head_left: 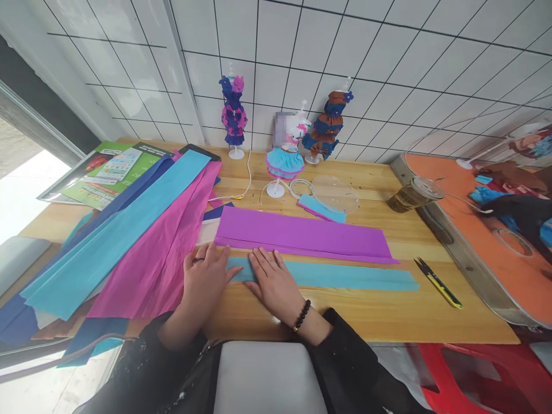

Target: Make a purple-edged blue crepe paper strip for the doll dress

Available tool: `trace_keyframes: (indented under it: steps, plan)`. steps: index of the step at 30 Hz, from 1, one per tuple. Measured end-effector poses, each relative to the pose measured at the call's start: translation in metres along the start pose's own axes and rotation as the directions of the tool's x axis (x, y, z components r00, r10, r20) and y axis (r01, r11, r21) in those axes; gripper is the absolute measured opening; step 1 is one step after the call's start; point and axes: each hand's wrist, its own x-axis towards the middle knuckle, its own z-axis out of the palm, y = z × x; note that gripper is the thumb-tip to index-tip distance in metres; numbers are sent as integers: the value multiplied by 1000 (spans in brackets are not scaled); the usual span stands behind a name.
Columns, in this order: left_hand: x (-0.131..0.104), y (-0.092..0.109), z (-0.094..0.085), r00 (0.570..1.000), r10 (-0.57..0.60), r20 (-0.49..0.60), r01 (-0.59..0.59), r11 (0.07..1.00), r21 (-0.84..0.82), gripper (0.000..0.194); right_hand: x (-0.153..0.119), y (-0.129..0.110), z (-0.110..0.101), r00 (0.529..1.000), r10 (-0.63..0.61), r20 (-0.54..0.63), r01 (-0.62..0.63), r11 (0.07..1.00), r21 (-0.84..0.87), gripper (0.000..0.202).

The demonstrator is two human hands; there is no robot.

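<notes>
A long light-blue strip point(349, 276) lies flat across the wooden table. My left hand point(207, 279) rests palm down at the strip's left end, its fingers out flat and a ring on one of them. Just to the right, my right hand point(272, 279) presses flat on the same strip, fingers extended, a black bead bracelet on the wrist. Beyond both hands lies a purple strip point(306, 234) with a folded near edge. Left of my left hand, pink sheets point(150, 259) and long light-blue sheets point(116, 230) are heaped over dark blue ones. Neither hand grips anything.
Yellow-black snips point(440, 284) lie at the right. A plastic cup point(409, 195) stands near the metal edge of an orange surface point(483, 230). Three small dressed stands, including a blue-skirted one point(284, 164), stand along the tiled wall. A red stool point(448, 374) is below right.
</notes>
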Motion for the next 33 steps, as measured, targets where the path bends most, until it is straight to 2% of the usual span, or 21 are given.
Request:
trace_keyframes:
  steps: [12, 19, 24, 33]
  plan:
    - [0, 2, -2, 1000, -11, 25, 10, 1000, 28, 48, -40, 39, -12, 989, 139, -57, -145, 984, -104, 54]
    - [1, 2, -4, 999, -13, 37, 12, 999, 38, 48, -69, 72, -14, 981, 160, -111, -174, 976, -131, 57]
    - [1, 3, -2, 1000, -8, 28, 7, 999, 44, 50, -81, 82, -16, 988, 130, -86, -140, 983, -121, 56]
    - [1, 3, -3, 999, -1, 32, -1, 998, 65, 49, -98, 107, -21, 976, 188, -113, -206, 963, -176, 53]
